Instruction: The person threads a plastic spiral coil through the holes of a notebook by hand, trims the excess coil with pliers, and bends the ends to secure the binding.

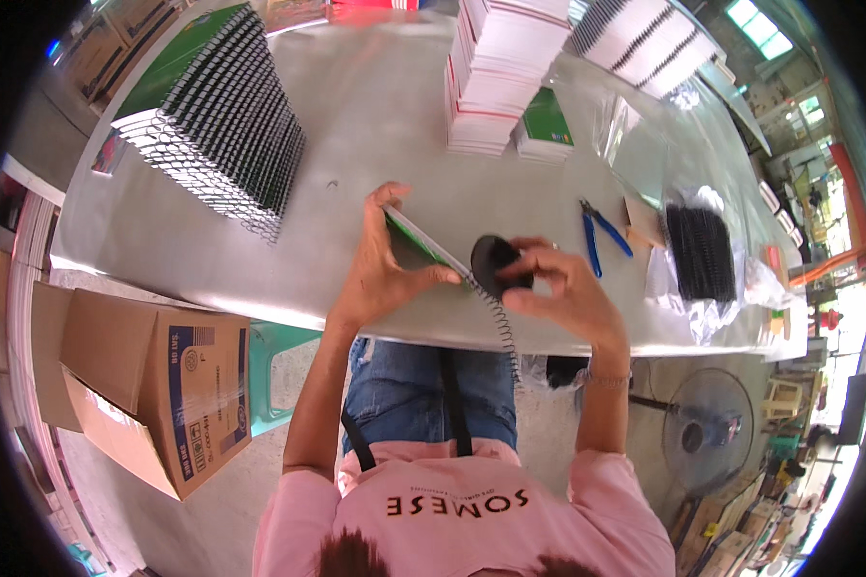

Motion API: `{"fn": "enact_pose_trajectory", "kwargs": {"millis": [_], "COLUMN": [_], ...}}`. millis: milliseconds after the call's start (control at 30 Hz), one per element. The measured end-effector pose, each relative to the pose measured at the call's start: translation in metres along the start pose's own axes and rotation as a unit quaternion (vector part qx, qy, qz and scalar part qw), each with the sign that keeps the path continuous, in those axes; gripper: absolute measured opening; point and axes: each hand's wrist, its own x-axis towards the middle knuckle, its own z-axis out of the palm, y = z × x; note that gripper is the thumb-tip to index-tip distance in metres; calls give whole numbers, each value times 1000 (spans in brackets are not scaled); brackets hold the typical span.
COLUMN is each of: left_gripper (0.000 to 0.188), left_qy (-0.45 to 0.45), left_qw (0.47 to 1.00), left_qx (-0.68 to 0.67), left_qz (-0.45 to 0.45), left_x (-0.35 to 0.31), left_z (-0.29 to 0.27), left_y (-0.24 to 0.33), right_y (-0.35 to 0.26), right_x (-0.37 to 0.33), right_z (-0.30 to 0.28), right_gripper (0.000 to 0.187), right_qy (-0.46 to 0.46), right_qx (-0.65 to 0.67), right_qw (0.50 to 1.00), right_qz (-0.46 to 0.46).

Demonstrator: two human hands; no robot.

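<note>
My left hand (pixel 369 274) grips a thin notebook (pixel 421 240) with a green cover and white pages, tilted up off the table, thumb along its near end. From the notebook's near corner a black spiral coil (pixel 505 335) trails down past the table edge. Against that same corner is a round black disc-like piece (pixel 491 262), with the fingers of my right hand (pixel 570 293) curled on it. What the disc is exactly, and how the coil sits in the page holes behind it, I cannot make out.
A tall pile of spiral-bound green books (pixel 226 125) stands at left. Unbound stacks (pixel 496 82) rise at the back beside a smaller green-covered stack (pixel 546 130). Blue-handled cutters (pixel 601 240) and a bundle of black coils (pixel 700 255) lie right. A cardboard box (pixel 164 380) sits below left.
</note>
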Motion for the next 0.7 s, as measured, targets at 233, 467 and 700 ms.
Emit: {"fn": "enact_pose_trajectory", "kwargs": {"millis": [233,467,700], "left_gripper": [104,90,83], "left_qy": [5,2,32], "left_qw": [1000,987,985], "left_qx": [11,150,164], "left_qz": [16,49,44], "left_x": [4,1,0], "left_z": [8,1,13], "left_y": [-1,6,10], "right_y": [21,57,18], "right_x": [9,17,6], "right_z": [-1,-3,-18], "right_gripper": [38,52,54], "right_qy": [204,232,-45], "right_qx": [-275,-355,249], "right_qw": [940,901,966], "right_qz": [-8,-95,-49]}}
